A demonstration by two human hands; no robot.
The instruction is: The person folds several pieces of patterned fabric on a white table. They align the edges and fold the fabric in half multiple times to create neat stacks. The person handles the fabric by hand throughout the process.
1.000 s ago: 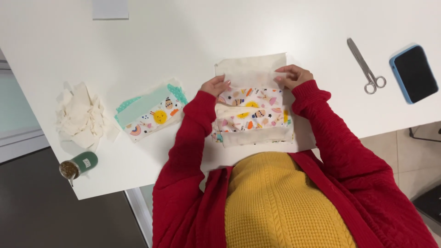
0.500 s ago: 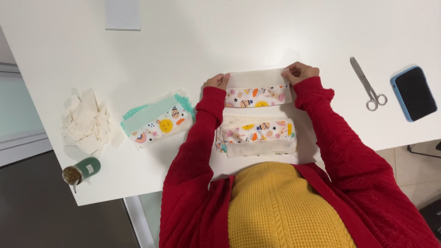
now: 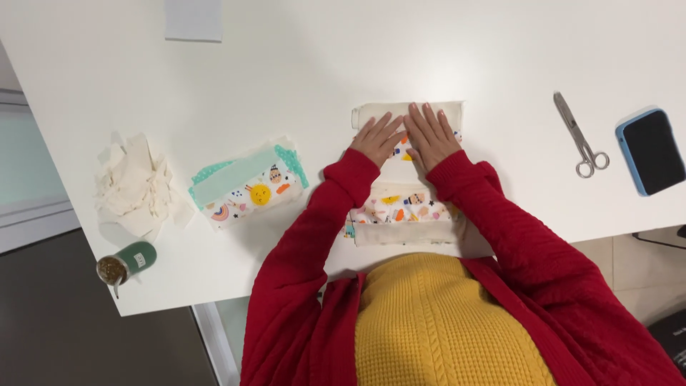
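Both hands lie flat with fingers spread, side by side, the left hand [image 3: 376, 137] and right hand [image 3: 430, 136] pressing the far fold of the cloth [image 3: 400, 214] near the tabletop's [image 3: 300, 71] near edge. Its long axis runs left to right under both palms alike. Half a second ago the hands pinched its far corners; now they seem to smooth the middle.

— What's on the white table [image 3: 343, 64]?
— 1 printed fabric piece [image 3: 404, 214], 1 folded fabric stack [image 3: 246, 186], cream scraps [image 3: 136, 186], scissors [image 3: 580, 136], 1 phone [image 3: 650, 151], 1 green pin jar [image 3: 125, 262], 1 paper sheet [image 3: 193, 18].
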